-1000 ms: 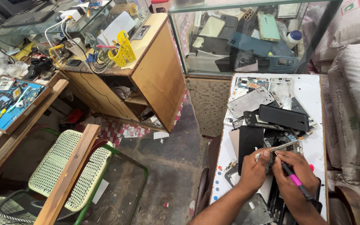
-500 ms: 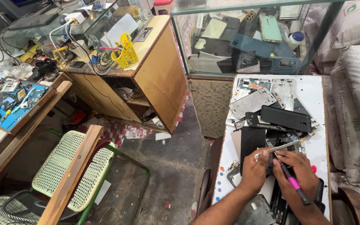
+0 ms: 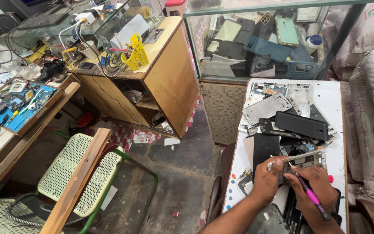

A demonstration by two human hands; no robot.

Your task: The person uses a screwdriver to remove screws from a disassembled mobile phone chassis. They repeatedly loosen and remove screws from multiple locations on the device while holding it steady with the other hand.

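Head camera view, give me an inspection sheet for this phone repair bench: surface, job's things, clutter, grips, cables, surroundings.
Surface: white table, scuffed, mostly covered.
Job's things: opened phone frame held over the table; pink-handled tool with its tip at the frame.
Clutter: black phone back, grey back cover, bare circuit board and more loose parts piled together.
Grips: left hand grips the frame's left end; right hand holds the tool like a pen.
Cables: none on the white table; white and black leads tangle on the wooden counter.
Surroundings: glass case of phone covers, green-framed chair, sacks on the right.
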